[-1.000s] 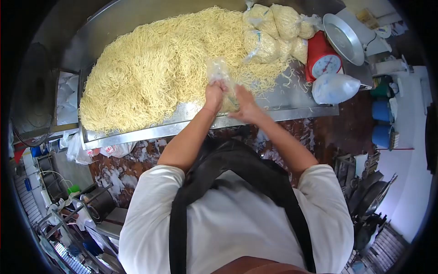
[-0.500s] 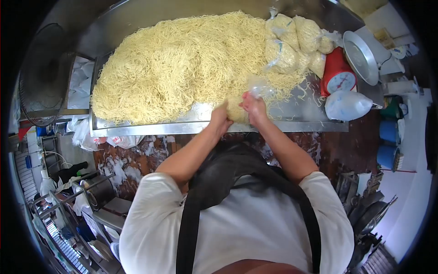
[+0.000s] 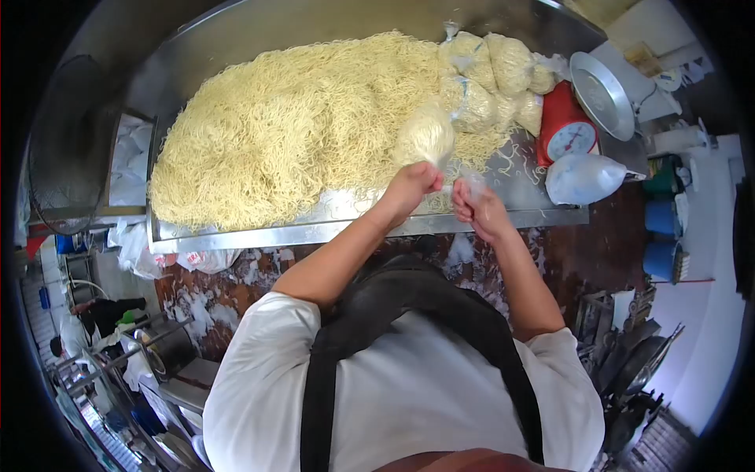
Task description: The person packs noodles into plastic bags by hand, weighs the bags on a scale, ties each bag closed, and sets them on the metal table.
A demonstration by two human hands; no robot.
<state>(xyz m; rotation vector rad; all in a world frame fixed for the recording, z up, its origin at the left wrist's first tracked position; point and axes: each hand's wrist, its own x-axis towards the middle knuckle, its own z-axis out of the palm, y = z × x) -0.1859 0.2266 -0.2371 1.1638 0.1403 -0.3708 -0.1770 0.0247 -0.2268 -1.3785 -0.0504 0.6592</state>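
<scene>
My left hand (image 3: 415,189) is closed round the gathered neck of a clear plastic bag of noodles (image 3: 425,135). The filled bag rests against the front right of a large heap of loose yellow noodles (image 3: 275,130). Just to the right, my right hand (image 3: 481,209) is closed on the thin clear top end of the same bag, which shows above its fingers. Several tied bags of noodles (image 3: 510,63) are piled behind, at the right end of the heap.
The heap lies in a metal tray table (image 3: 236,237) with a raised front rim. To the right stand a red dial scale (image 3: 568,130) with a round metal pan (image 3: 602,96) and a stuffed white plastic bag (image 3: 585,179). White plastic bags (image 3: 135,248) hang at front left.
The noodle bag has been turned so its filled end points away from me. My left hand now grips its neck, and my right hand has moved right with the bag's end.
</scene>
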